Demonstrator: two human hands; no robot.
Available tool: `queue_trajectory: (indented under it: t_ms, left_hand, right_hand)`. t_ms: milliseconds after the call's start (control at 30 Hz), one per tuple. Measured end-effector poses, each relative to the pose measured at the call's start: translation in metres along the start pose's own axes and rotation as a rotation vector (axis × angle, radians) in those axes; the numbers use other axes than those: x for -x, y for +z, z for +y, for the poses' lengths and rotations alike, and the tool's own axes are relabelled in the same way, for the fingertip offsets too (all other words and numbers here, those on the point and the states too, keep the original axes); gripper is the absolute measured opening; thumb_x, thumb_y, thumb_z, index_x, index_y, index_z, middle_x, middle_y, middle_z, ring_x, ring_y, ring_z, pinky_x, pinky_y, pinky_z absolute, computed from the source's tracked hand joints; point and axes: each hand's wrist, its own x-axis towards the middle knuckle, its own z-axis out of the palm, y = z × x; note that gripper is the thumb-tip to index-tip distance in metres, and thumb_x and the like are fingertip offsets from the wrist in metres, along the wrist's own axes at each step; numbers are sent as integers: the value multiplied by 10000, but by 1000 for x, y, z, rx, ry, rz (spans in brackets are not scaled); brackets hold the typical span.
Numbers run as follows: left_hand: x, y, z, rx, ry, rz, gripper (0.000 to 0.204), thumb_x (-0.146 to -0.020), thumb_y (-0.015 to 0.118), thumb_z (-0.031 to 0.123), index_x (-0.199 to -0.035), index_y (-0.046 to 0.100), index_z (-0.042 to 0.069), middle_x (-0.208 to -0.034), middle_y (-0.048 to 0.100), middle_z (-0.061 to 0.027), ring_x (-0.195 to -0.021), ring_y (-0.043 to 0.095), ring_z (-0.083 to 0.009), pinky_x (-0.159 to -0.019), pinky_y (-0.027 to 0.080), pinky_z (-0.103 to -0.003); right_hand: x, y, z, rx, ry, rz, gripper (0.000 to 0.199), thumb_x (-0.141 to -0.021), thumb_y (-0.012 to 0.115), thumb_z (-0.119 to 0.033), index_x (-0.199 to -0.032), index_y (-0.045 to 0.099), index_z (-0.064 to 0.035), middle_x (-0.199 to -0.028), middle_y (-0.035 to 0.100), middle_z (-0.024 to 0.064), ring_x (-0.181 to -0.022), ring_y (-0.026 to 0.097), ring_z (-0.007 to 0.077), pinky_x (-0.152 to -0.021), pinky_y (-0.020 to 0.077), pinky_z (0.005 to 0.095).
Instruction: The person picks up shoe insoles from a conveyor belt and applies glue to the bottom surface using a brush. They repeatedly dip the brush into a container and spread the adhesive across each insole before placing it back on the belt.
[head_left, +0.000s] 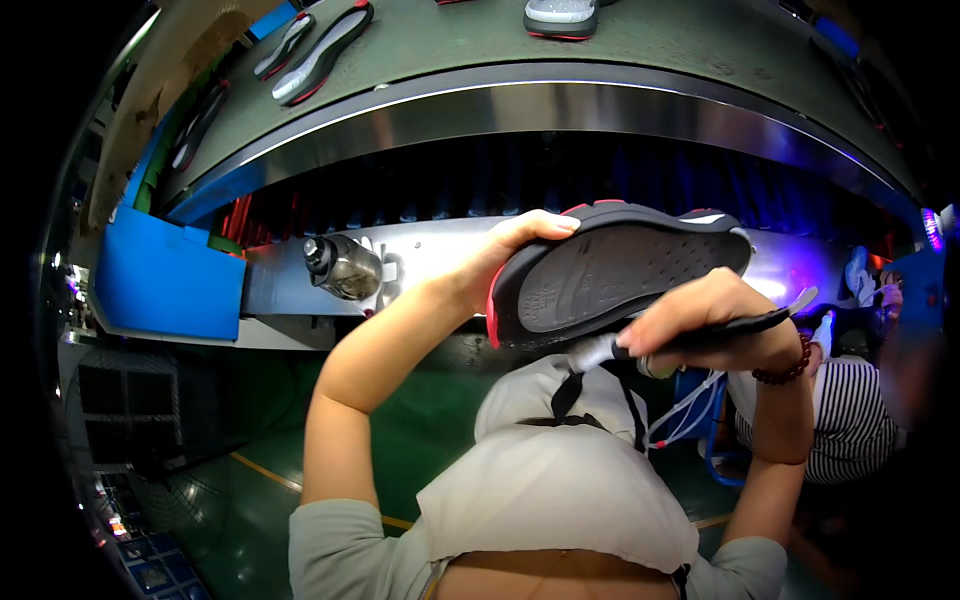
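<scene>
My left hand point(510, 245) grips a shoe sole point(600, 280) by its left end, the thumb lying along the upper rim. The sole is dark grey and black with a red edge, tilted so its broad recessed face shows. Just below its lower edge, my right hand point(715, 315) is closed around a brush point(592, 353) with a black handle and a pale head. The brush head is close to the sole's lower rim; I cannot tell whether they touch. My left fingers are mostly hidden behind the sole.
Ahead runs a green conveyor belt point(440, 55) with a metal edge, bearing several soles, including a grey one point(325, 55). A dark translucent bottle point(345, 268) lies on the metal shelf point(430, 240). A blue panel point(170, 275) stands left. Another person in stripes point(855, 420) is at right.
</scene>
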Motion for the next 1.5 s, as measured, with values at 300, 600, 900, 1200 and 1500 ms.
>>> queue_trajectory:
  t_ms: [300,600,900,1200,1500]
  left_hand:
    - [16,6,-4,-104,-50,-77,583,-782,525,331,-1274,383,53,-1171,500,-175,-974,555,-229,-836,454,-327]
    - [32,-16,-13,41,-5,117,582,-788,544,315,-1270,387,30,-1159,516,-147,-998,543,-213,-851,442,-320]
    - [44,-38,14,299,143,-256,662,-794,524,444,-1294,370,38,-1285,425,-154,-1136,461,-277,-945,387,-404]
    - [-61,-53,-61,292,312,-183,935,-749,150,760,-1310,306,29,-1151,498,-220,-991,542,-364,-841,449,-459]
    - [-66,-30,-80,180,440,76,838,-803,70,696,-1310,324,79,-1205,480,-131,-1080,499,-240,-928,402,-381]
  right_hand:
    - [10,-3,5,92,26,27,178,-691,659,5,-863,614,5,-889,643,128,-836,627,247,-726,501,306]
    - [17,-13,3,175,75,7,214,-669,661,30,-878,617,5,-898,643,135,-841,629,247,-751,499,301]
    - [24,1,-29,206,-47,232,241,-614,732,-16,-840,654,-49,-853,662,92,-764,615,214,-724,487,282]
    - [-3,29,69,-214,281,872,165,-732,650,-10,-894,643,26,-815,645,73,-724,592,92,-644,463,195]
    - [-50,17,69,587,-137,850,130,-675,667,-61,-797,644,-23,-746,642,77,-695,611,172,-647,459,268]
